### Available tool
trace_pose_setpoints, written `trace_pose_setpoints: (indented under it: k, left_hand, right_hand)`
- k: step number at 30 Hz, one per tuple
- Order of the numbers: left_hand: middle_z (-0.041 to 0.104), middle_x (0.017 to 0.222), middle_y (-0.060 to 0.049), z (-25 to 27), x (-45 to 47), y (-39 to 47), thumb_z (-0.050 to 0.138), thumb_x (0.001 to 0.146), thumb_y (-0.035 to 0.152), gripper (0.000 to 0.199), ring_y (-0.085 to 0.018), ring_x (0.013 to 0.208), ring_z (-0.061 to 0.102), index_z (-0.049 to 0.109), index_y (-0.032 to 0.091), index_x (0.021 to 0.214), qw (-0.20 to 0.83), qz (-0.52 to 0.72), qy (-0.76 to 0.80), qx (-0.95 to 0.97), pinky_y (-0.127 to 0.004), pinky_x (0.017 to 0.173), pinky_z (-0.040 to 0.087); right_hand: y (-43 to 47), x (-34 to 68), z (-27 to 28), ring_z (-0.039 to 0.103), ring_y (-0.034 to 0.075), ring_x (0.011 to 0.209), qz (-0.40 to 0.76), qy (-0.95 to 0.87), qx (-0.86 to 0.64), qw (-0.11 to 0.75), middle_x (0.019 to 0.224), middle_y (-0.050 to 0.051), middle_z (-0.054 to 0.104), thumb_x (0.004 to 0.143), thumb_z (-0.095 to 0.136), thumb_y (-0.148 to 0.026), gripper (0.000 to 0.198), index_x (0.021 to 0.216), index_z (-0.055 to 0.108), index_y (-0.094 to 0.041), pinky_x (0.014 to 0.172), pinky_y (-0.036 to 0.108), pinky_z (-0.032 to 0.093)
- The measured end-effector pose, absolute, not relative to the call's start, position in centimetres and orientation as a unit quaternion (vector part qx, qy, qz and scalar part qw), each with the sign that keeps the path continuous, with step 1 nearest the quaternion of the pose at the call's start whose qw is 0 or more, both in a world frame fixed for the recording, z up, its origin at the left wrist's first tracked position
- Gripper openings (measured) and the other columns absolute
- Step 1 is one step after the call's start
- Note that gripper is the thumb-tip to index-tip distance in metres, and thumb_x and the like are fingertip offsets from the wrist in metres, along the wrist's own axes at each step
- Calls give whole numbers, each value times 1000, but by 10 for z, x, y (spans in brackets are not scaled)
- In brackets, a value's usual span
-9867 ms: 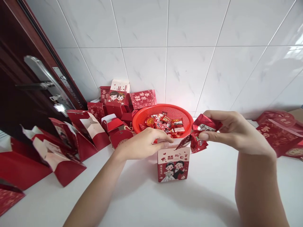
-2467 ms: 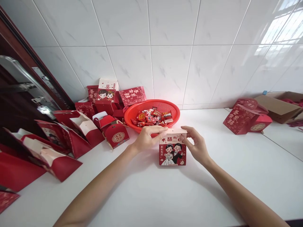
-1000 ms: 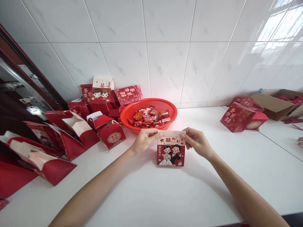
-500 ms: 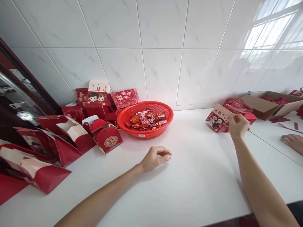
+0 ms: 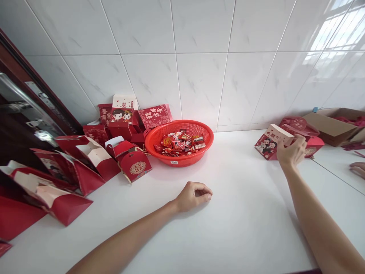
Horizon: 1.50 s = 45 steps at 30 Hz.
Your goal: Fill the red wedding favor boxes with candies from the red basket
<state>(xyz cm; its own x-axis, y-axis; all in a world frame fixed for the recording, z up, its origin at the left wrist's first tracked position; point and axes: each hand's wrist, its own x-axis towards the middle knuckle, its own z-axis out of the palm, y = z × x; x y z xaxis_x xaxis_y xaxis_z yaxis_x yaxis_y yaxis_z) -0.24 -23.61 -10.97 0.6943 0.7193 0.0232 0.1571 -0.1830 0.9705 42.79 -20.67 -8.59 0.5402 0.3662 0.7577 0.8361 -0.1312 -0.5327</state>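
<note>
On the white tabletop (image 5: 228, 224) rests my left hand (image 5: 194, 196), its fingers curled toward the thumb and nothing visible in them. It lies in front of a red plastic basket (image 5: 179, 161) that holds small red wrapped sweets (image 5: 178, 144). Further right, my right hand (image 5: 291, 152) is at the right side of a red and cream candy box (image 5: 266, 145) printed with a cartoon couple. Its thumb is near the box's edge and its fingers are apart from the thumb. This box stands on the table. Behind the hand sits another red box (image 5: 313, 146), partly hidden.
Several red gift boxes (image 5: 134, 167) stand along the left side and against the tiled wall (image 5: 202, 87). An open cardboard carton (image 5: 325, 129) sits at the back right. Another person's hand (image 5: 357, 168) shows at the right edge. A dark red door frame (image 5: 42, 87) is at left.
My right hand has loosened from its pinch on the candy box's top flap and shifted to its right side. My left hand keeps its curled pose. The view has turned slightly left.
</note>
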Motion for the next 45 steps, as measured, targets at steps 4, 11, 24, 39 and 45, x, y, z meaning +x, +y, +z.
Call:
trace_pose_setpoints:
  k: [4, 11, 24, 39, 45]
  left_hand:
    - [77, 82, -7, -109, -2, -237, 73, 77, 34, 19, -19, 76, 70, 77, 16, 81, 560, 248, 302, 730, -30, 74, 55]
    - [78, 84, -8, -115, -1, -236, 72, 78, 31, 18, -20, 76, 70, 79, 16, 83, 538, 258, 301, 744, -29, 72, 55]
    - [80, 91, -8, -22, -90, -218, 67, 87, 30, 17, -20, 82, 74, 78, 17, 88, 236, 411, 346, 810, -30, 79, 58]
    - [75, 114, -18, 71, -249, -267, 54, 89, 55, 67, -39, 116, 63, 60, 5, 133, -111, 187, 857, 467, -52, 102, 47]
    - [77, 97, -14, 60, -262, -263, 52, 85, 34, 34, -38, 100, 66, 75, 13, 101, -101, 123, 865, 476, -46, 89, 51]
  right_hand:
    - [-214, 390, -74, 57, 31, 88, -248, -313, -744, 535, 119, 23, 54, 76, 74, -33, 42, 109, 50, -22, 64, 40, 34]
    - [-249, 256, -78, 55, 16, 60, -165, -755, -408, 485, 69, -1, 60, 91, 55, -13, 10, 92, 57, -23, 64, 30, 42]
    - [-344, 130, -141, 36, 14, 52, 40, -953, -119, 277, 59, -2, 52, 106, 37, -32, 39, 70, 48, -21, 58, 30, 32]
    - [-341, 130, -140, 41, 13, 55, 97, -949, -130, 270, 64, -2, 57, 96, 47, -22, 20, 76, 48, -21, 62, 30, 32]
    - [-342, 129, -139, 39, 13, 54, 97, -947, -138, 272, 63, -2, 56, 92, 47, -21, 17, 76, 49, -21, 62, 30, 33]
